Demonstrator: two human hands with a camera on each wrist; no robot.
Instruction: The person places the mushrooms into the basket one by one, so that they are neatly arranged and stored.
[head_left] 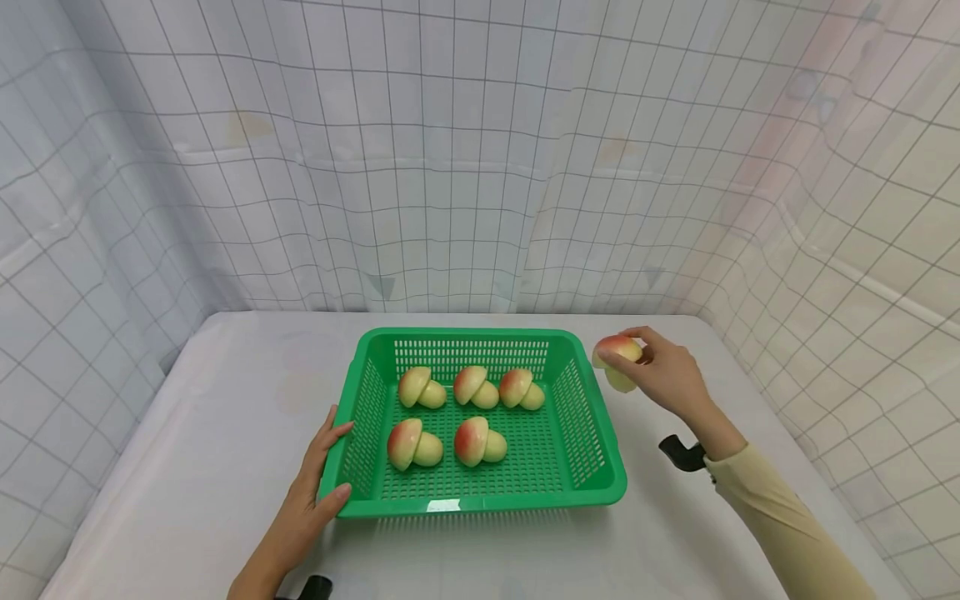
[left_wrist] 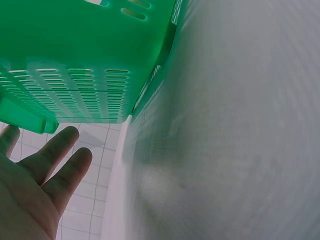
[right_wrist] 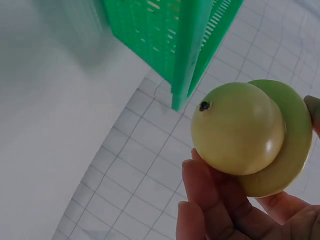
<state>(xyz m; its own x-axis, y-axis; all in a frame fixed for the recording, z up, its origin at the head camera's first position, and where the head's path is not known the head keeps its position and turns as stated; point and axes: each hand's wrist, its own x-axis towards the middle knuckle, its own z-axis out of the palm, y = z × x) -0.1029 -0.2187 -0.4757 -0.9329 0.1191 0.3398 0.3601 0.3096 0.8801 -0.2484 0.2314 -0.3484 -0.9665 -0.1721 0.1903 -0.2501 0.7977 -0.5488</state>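
Note:
In the head view my right hand [head_left: 666, 371] holds a toy mushroom [head_left: 617, 348] up beside the basket's back right corner, thumb and fingers on its red and yellow cap. The right wrist view shows its round pale stem [right_wrist: 237, 130] with a dark spot at the end. My left hand [head_left: 303, 492] lies along the left rim of a green plastic basket [head_left: 487, 504], thumb and a fingertip over the edge. In the left wrist view the fingers [left_wrist: 55, 150] are fairly straight and spread. Inside the basket, three mushrooms [head_left: 471, 387] form the back row and two mushrooms [head_left: 480, 442] the front row.
The basket stands on a table with a white cloth [head_left: 247, 400]. White grid-patterned curtains [head_left: 450, 167] hang behind the table and on both sides. A black wrist mount [head_left: 682, 454] sits below my right wrist.

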